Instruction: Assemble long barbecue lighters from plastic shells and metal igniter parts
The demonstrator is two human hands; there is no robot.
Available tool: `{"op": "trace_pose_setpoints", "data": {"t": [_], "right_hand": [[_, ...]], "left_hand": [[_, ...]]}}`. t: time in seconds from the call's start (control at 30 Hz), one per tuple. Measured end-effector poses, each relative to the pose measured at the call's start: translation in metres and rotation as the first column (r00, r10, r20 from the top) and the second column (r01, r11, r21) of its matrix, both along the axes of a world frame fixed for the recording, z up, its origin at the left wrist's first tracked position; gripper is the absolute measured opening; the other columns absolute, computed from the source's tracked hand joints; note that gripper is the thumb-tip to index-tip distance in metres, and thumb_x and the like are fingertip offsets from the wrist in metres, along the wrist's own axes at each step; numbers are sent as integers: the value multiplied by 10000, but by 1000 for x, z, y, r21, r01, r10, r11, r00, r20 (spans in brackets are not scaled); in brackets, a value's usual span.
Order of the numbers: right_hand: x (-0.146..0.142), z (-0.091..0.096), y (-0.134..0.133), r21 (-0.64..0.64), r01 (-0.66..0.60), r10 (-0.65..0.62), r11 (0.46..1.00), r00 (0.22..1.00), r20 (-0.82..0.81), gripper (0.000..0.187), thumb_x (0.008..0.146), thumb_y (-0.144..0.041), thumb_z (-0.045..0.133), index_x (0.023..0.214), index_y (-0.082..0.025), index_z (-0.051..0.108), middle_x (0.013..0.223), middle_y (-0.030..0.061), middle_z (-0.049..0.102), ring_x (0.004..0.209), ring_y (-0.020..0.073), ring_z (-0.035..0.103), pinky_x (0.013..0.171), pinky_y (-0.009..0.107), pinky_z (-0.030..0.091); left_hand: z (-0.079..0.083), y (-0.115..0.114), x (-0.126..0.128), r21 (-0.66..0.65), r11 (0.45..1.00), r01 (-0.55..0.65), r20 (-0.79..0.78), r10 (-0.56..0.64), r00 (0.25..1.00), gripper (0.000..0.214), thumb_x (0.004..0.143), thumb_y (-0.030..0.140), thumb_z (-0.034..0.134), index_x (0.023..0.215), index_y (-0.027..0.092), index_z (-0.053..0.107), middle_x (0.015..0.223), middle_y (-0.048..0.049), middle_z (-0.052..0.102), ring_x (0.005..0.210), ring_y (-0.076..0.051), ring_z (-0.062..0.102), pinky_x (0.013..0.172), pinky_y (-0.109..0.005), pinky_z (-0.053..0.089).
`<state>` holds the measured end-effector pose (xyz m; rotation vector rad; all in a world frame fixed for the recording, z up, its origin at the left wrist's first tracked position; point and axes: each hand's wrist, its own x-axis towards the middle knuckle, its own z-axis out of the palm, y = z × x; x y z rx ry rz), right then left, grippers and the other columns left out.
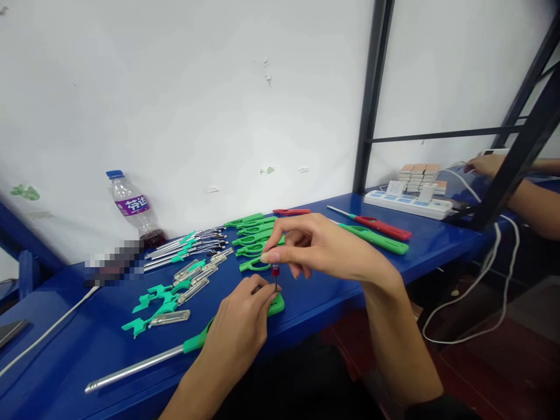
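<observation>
My left hand (242, 318) is wrapped round the green handle of a long-necked lighter (196, 340), pressing it against the blue table. Its silver barrel points to the lower left. My right hand (301, 245) pinches a small red screwdriver (275, 270) from above, held upright with its shaft down at the handle's end, by my left fingertips. Whether a screw sits under the tip is hidden. Beyond my hands lie several green handle shells (256, 239). To the left are clear fuel tanks (192, 290) with teal plastic parts and silver barrels with wires (175, 252).
On the right lie a red lighter (380, 226) and a green lighter (376, 238). A white power strip (406, 204) stands by the black metal frame (371, 99). A drink bottle (135, 207) leans on the wall. Another person's arm (531, 198) reaches in at far right.
</observation>
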<state>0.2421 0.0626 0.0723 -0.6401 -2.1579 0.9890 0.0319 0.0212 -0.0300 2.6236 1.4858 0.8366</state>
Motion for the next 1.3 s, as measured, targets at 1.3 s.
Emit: {"op": "trace_pose_setpoints", "data": {"t": [1.3], "right_hand": [[-14,-4,1,148,151,-162,977,985,62,404,951,-507,689,745,-225,485,561,-87,509,513,95,465,509,247,294]], "left_hand": [[3,-6,3,-77,994,-75,28,78,997,203,1091,235,377,1085,256,578,1037,-39,652,935,-260,641,799,-393,496]]}}
